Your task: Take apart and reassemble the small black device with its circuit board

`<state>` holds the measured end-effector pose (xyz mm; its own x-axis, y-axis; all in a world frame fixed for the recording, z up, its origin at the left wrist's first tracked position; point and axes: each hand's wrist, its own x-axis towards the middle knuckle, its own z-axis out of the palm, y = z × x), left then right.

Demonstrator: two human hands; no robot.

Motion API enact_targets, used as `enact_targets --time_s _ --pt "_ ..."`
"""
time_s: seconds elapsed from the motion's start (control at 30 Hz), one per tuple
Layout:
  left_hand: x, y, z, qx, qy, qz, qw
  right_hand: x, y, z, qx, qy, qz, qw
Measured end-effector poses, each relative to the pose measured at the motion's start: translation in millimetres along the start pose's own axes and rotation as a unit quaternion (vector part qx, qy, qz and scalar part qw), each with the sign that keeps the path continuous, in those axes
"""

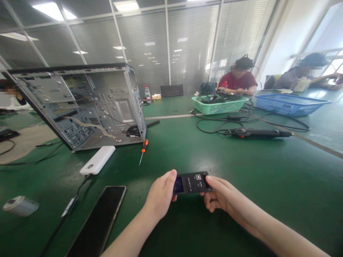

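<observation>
A small flat black device (190, 182) with a dark screen at its left end and white markings is held level above the green table (171, 150). My left hand (162, 194) is closed on its left end, thumb on top beside the screen. At the right end my right hand (218, 192) grips it, with the thumb on its face and the other fingers curled below. To the left lie a black phone (98, 217) and a white power bank (98, 160) with a dark cable plugged in.
An open metal computer case (107, 103) stands at the left, near an orange screwdriver (144, 150). A black electric screwdriver (259, 133), green basket (221, 107) and blue basket (292, 106) lie right. A can (21, 206) is far left. People sit behind.
</observation>
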<state>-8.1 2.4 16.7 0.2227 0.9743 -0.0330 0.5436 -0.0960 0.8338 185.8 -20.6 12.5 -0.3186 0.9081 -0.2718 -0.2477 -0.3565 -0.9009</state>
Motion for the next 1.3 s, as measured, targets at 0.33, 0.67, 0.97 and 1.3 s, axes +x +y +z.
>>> enact_targets --time_s 0.33,0.67,0.97,1.3 --pt "0.0 -0.9 1.0 0.009 0.013 -0.017 1.0 15.3 12.6 -9.6 0.047 0.012 0.036 0.998" --pt "4.9 -7.5 5.3 -0.118 -0.013 0.021 0.993 3.1 -0.7 -7.6 0.032 -0.033 0.028 0.999" --pt "1.2 -6.1 7.8 -0.033 0.034 0.163 0.985 11.0 5.6 -18.8 -0.255 0.042 -0.225 0.939" --pt "-1.1 -7.8 7.2 0.144 0.111 0.252 0.95 8.4 10.9 -23.5 -0.552 0.101 -0.383 0.734"
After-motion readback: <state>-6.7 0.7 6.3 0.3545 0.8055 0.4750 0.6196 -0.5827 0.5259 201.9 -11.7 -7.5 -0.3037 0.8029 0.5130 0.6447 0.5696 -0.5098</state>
